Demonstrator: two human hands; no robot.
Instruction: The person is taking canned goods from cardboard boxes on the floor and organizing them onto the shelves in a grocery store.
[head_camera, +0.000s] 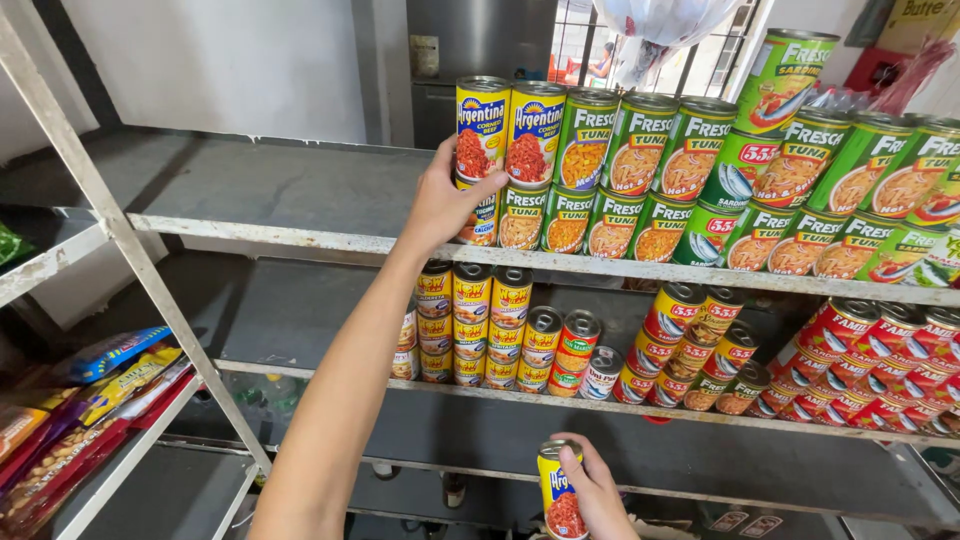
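A: Left hand (440, 205) is gripping the upper yellow can (482, 128), at the stack's 9 o'clock end; long axis standing upright, lid up.

B: Right hand (597, 492) is holding a second yellow can (560, 490) at 6 o'clock, upright. Bare top shelf (250, 190) is lying open toward 9 o'clock.
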